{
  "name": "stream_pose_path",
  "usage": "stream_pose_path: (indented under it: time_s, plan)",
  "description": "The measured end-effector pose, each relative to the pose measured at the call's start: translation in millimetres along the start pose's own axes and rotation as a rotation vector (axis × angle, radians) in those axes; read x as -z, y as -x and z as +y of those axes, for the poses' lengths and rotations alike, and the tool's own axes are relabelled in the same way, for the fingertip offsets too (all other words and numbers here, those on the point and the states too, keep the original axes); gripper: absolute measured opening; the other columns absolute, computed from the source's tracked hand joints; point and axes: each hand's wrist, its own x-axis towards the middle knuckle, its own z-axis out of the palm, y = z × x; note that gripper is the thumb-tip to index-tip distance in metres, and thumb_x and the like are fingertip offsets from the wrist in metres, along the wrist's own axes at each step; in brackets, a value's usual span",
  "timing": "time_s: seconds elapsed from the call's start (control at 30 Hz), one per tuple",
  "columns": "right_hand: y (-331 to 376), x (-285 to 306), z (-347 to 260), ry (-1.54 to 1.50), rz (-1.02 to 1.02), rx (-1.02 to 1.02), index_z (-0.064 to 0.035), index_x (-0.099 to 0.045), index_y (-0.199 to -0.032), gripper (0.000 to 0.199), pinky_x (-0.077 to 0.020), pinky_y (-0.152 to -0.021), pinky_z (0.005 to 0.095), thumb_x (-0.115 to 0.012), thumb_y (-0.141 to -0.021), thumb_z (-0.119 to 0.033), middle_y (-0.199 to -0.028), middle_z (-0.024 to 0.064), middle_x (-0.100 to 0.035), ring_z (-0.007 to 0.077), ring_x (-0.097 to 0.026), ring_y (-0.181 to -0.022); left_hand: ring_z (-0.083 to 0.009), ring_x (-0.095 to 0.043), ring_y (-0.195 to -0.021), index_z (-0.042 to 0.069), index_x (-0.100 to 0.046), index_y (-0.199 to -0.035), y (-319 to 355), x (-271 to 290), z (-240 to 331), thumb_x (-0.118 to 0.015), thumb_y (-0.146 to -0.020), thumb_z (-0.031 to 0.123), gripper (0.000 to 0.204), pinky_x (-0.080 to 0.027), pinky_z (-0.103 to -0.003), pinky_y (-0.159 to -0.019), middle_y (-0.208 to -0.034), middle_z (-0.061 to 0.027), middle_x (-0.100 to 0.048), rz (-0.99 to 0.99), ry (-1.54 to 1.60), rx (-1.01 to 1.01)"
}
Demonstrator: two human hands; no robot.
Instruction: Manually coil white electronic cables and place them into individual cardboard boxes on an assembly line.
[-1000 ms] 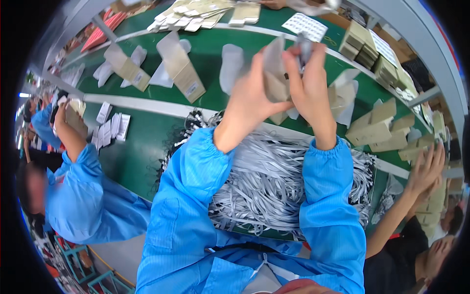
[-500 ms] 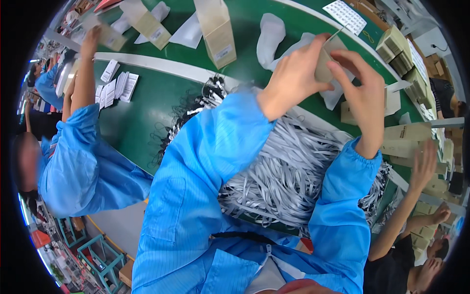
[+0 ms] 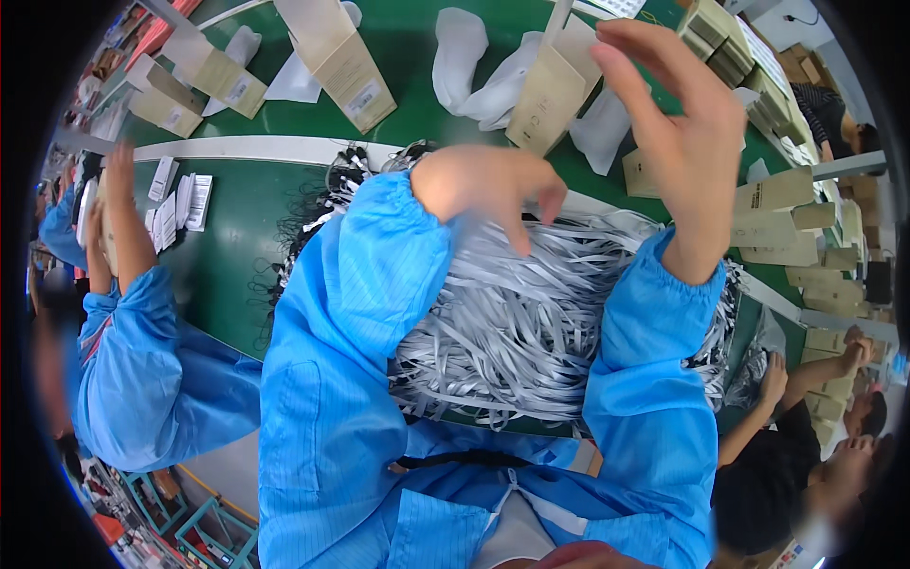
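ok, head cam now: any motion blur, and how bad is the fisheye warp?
Head view: left hand is smeared by motion, right hand sharper; the pile of grey strips is crisp. The white belt edge bows and black vignette fills the corners. Lighting is even, with no harsh glare.

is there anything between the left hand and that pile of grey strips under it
Nothing visible. The left hand hangs, fingers down, right over the pile of grey strips, with no box or bag between them. The tan box stands farther back by the right hand, off that path. Whether the fingertips already touch the strips is blurred.
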Motion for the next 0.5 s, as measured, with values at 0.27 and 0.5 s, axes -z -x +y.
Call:
stream_pose_path:
  time_s: [0.27, 0.5]
  plan:
    - [4, 19, -21, -0.203, -0.268, -0.170, 0.0029, -0.067, -0.113, 0.027, -0.0514, -0.089, 0.0280, -0.068, -0.096, -0.018, -0.108, 0.0088, -0.072, 0.0160, -0.067, -0.099, -0.0233, -0.071, -0.082, 0.006, -0.077, -0.098, -19, -4, 17, -0.078, -0.077, 0.012, 0.022, -0.055, -0.034, -0.072, -0.090, -0.0097, -0.075, -0.147, 0.049, -0.076]
    - [24, 4, 18, -0.884, -0.515, -0.169, -0.0023, -0.051, -0.141, 0.059, -0.0509, -0.092, 0.0335, -0.073, -0.093, -0.029, -0.132, 0.0171, -0.061, 0.0250, -0.062, -0.119, -0.0164, -0.072, -0.082, 0.002, -0.077, -0.095, 23, 49, 74, -0.073, -0.086, 0.003, 0.010, -0.056, -0.028, -0.070, -0.088, -0.0073, -0.075, 0.366, 0.174, -0.286]
